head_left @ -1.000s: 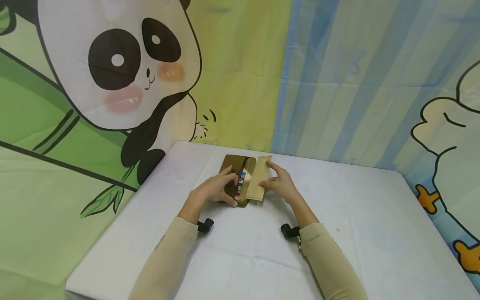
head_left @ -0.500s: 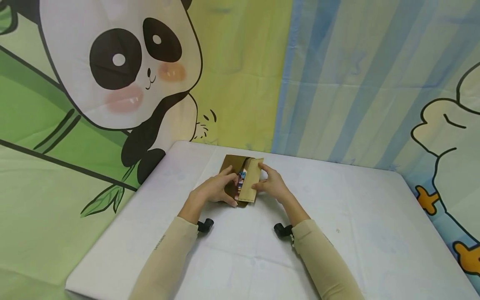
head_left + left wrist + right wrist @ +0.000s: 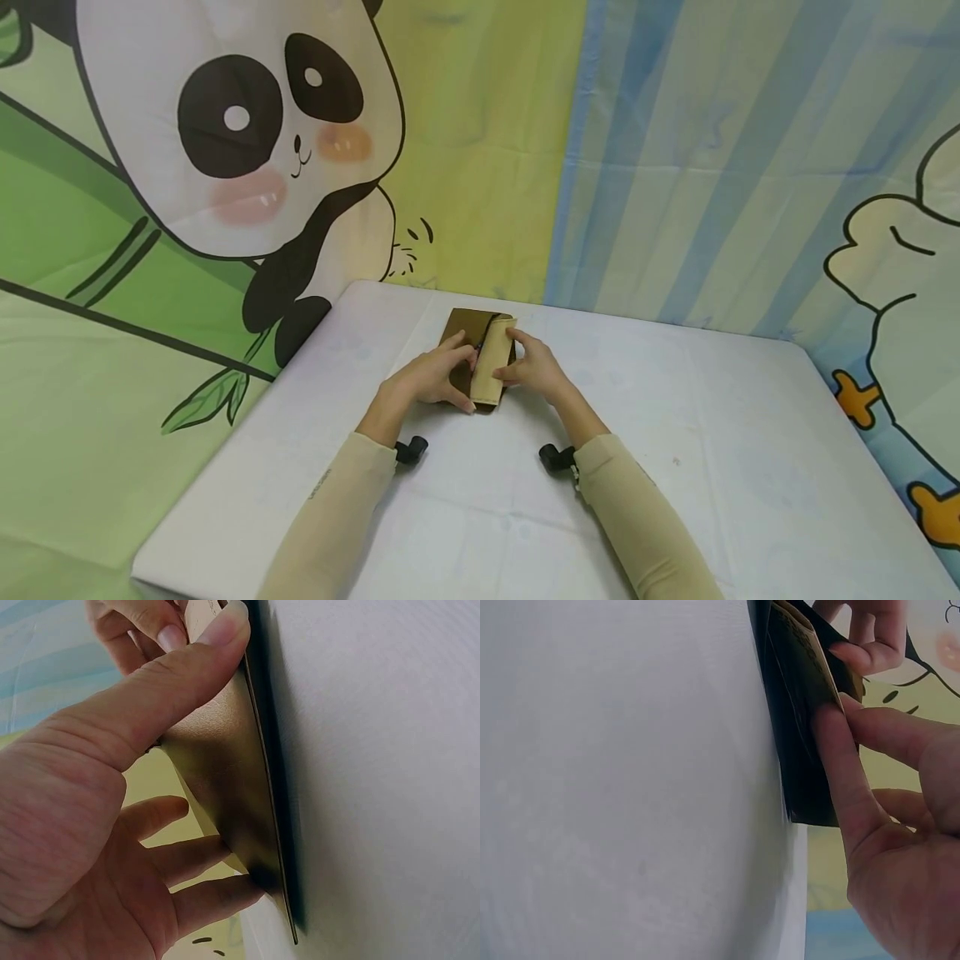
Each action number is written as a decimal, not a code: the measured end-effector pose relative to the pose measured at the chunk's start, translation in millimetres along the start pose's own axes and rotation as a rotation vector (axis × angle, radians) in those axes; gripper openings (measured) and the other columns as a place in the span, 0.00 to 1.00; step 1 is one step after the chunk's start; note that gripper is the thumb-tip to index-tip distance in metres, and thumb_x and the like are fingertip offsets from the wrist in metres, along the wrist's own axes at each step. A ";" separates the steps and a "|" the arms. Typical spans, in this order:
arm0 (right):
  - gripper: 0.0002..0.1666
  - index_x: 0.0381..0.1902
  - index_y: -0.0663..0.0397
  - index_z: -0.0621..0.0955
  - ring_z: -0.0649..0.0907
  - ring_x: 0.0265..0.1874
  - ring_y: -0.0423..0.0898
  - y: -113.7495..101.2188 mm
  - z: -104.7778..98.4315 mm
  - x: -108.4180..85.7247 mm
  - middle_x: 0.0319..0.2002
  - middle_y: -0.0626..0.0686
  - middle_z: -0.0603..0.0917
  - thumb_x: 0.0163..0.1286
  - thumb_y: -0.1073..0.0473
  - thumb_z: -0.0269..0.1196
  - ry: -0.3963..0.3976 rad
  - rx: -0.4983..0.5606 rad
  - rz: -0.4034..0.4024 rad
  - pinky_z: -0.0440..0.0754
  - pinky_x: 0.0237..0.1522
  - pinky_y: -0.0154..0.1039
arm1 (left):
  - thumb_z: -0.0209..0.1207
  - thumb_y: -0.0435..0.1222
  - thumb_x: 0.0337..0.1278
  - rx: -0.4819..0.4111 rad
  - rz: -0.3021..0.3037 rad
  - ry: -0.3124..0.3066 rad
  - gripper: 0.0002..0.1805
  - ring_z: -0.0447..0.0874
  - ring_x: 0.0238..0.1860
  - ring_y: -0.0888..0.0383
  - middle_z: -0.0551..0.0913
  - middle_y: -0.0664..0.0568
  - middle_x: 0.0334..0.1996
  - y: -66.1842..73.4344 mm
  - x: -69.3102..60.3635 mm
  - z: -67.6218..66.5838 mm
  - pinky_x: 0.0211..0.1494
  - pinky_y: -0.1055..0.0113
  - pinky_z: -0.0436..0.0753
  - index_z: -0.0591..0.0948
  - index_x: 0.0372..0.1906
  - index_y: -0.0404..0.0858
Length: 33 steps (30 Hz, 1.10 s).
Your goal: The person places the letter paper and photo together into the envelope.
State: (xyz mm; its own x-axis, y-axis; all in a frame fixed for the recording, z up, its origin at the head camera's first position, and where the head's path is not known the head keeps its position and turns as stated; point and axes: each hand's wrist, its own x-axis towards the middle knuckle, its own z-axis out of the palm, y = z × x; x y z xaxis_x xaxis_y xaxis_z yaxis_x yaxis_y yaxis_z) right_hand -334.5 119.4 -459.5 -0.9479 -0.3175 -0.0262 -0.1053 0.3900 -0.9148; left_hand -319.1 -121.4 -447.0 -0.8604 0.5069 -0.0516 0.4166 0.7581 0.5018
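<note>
A flat bronze-brown case (image 3: 471, 322) lies near the far side of the white table in the head view. Over its right part sits a beige folded strip (image 3: 492, 363) with seamed ends. My left hand (image 3: 429, 375) holds the case, thumb at its near edge and index finger bent at the middle. In the left wrist view that thumb presses on the shiny case (image 3: 232, 772), while other fingers touch its far side. My right hand (image 3: 542, 368) pinches the strip's right edge. The right wrist view shows the case's dark side (image 3: 806, 784) around the strip (image 3: 810, 656).
The white-covered table (image 3: 735, 450) extends to both sides and toward me. Behind it hangs a printed cloth (image 3: 480, 150) with a panda and stripes. Dark wrist cameras (image 3: 411, 451) sit at both cuffs.
My right hand has moved left with the beige strip, from beside the case onto its right part. The colourful picture inside is now covered. My left hand stays in place.
</note>
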 end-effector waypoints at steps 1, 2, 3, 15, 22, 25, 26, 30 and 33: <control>0.57 0.83 0.53 0.58 0.93 0.34 0.52 0.5 0.9 0.4 0.77 0.62 0.69 0.62 0.67 0.75 -0.002 0.006 0.000 0.89 0.41 0.43 | 0.82 0.52 0.40 -0.001 0.001 0.001 0.34 0.70 0.73 0.33 0.46 0.41 0.85 -0.2 -0.1 0.1 0.64 0.39 0.78 0.75 0.51 0.53; 0.57 0.82 0.54 0.58 0.92 0.35 0.52 0.6 1.9 0.6 0.77 0.63 0.69 0.62 0.68 0.75 -0.005 0.010 -0.001 0.89 0.42 0.43 | 0.82 0.52 0.40 -0.001 0.003 0.002 0.34 0.70 0.73 0.33 0.46 0.40 0.85 -0.6 0.1 0.2 0.64 0.39 0.78 0.75 0.51 0.53; 0.56 0.82 0.55 0.58 0.92 0.35 0.52 0.6 2.8 0.7 0.77 0.63 0.69 0.63 0.68 0.75 -0.008 0.010 -0.003 0.89 0.42 0.43 | 0.82 0.52 0.40 -0.001 0.004 0.003 0.34 0.70 0.73 0.33 0.46 0.40 0.85 -0.7 -0.1 0.4 0.64 0.39 0.78 0.76 0.51 0.52; 0.55 0.81 0.59 0.60 0.93 0.32 0.51 -3.9 11.8 3.6 0.79 0.64 0.65 0.63 0.65 0.76 0.011 -0.059 0.010 0.89 0.37 0.40 | 0.83 0.52 0.39 0.003 -0.011 0.005 0.34 0.69 0.74 0.33 0.46 0.43 0.85 -1.1 0.7 1.2 0.65 0.38 0.77 0.76 0.51 0.53; 0.55 0.81 0.59 0.59 0.92 0.36 0.54 -4.3 18.1 6.0 0.79 0.65 0.64 0.63 0.65 0.76 0.038 -0.047 -0.012 0.90 0.37 0.41 | 0.82 0.53 0.38 0.001 -0.008 0.005 0.34 0.69 0.74 0.33 0.46 0.43 0.85 -1.0 1.0 1.1 0.65 0.38 0.77 0.75 0.51 0.54; 0.55 0.82 0.60 0.58 0.92 0.42 0.55 -3.3 21.9 7.5 0.80 0.66 0.61 0.65 0.63 0.75 0.040 -0.053 -0.033 0.90 0.37 0.40 | 0.82 0.53 0.38 0.002 -0.007 0.004 0.34 0.69 0.74 0.33 0.46 0.43 0.85 -1.0 0.9 0.9 0.65 0.38 0.77 0.75 0.50 0.56; 0.55 0.82 0.61 0.57 0.91 0.44 0.55 -3.3 23.0 7.6 0.80 0.66 0.60 0.66 0.62 0.74 0.039 -0.055 -0.037 0.90 0.37 0.40 | 0.82 0.53 0.38 0.003 -0.005 0.005 0.34 0.69 0.74 0.33 0.46 0.42 0.85 -0.9 0.7 0.8 0.65 0.39 0.77 0.74 0.49 0.56; 0.56 0.82 0.60 0.56 0.91 0.43 0.56 -5.6 26.2 7.7 0.82 0.64 0.57 0.65 0.64 0.74 0.026 -0.066 -0.032 0.89 0.38 0.39 | 0.82 0.54 0.38 0.007 -0.001 0.004 0.33 0.70 0.74 0.33 0.46 0.42 0.85 -0.7 0.3 0.4 0.65 0.38 0.77 0.74 0.49 0.57; 0.59 0.83 0.59 0.54 0.91 0.45 0.58 -6.6 27.9 8.1 0.84 0.60 0.53 0.63 0.66 0.75 -0.001 -0.067 -0.022 0.89 0.44 0.43 | 0.82 0.54 0.39 0.008 -0.001 0.002 0.33 0.69 0.74 0.33 0.46 0.42 0.85 -0.2 0.0 -0.2 0.65 0.37 0.77 0.74 0.50 0.56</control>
State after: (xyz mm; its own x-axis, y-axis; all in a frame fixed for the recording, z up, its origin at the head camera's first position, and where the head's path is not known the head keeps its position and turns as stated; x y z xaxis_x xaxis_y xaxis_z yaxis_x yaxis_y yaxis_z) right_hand -333.1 90.1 -465.0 -0.9449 -0.3272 -0.0068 -0.1459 0.4398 -0.8861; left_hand -319.3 -121.7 -447.0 -0.8615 0.5054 -0.0500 0.4181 0.7617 0.4950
